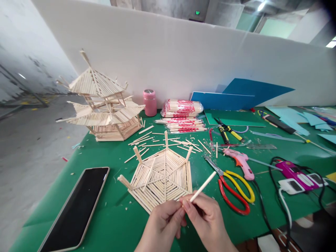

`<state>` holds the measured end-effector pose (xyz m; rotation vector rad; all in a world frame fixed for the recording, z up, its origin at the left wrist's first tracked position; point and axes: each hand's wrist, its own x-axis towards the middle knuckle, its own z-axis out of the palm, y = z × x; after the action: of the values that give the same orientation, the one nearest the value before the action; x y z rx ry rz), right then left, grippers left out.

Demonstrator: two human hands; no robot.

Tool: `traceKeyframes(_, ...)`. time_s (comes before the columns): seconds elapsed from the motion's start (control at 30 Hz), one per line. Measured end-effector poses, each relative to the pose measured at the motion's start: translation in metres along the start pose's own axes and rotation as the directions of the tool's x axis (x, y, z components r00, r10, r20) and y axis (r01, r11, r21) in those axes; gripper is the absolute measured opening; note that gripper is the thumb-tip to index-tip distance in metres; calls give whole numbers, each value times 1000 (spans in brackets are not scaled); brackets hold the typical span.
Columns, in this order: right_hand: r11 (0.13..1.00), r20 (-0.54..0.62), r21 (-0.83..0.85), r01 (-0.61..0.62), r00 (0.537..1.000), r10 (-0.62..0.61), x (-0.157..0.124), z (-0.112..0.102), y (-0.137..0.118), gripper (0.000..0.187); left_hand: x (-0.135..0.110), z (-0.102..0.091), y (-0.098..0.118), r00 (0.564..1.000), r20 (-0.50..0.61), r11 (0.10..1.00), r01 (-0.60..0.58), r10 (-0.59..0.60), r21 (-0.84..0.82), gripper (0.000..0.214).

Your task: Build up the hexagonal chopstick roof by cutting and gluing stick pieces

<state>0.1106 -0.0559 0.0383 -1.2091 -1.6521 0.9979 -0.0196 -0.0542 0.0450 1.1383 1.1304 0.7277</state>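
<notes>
My right hand (208, 218) pinches the lower end of a thin wooden stick (203, 186) that slants up to the right. My left hand (164, 224) is closed, its fingertips meeting the same stick end beside the right fingers. Both hands hover at the near edge of a flat hexagonal roof panel of wooden sticks (160, 176) lying on the green table (112, 217). A finished two-tier stick pagoda (103, 106) stands at the back left.
A phone (76, 208) lies face up at the left. Red-and-yellow scissors (233, 190), a pink glue gun (240, 161), pliers (228, 131), wrapped chopstick bundles (182, 113), a pink jar (149, 102), loose sticks, cables and blue card sheets crowd the right. A white partition backs the table.
</notes>
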Motion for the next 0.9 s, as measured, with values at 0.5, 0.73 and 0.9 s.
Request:
traceKeyframes(0.5, 474, -315, -835, -280, 949, 5, -39, -137, 107, 27, -3, -4, -8, 997, -24, 997, 76, -76, 2, 33)
traceKeyframes(0.73, 401, -243, -867, -296, 953, 178, -22, -138, 109, 24, -8, -8, -5, 999, -38, 999, -7, 9, 48, 30)
traceKeyframes(0.9, 458, -232, -843, -283, 958, 166, -27, -145, 106, 26, -10, -13, -1, 998, -63, 999, -21, 24, 50, 31)
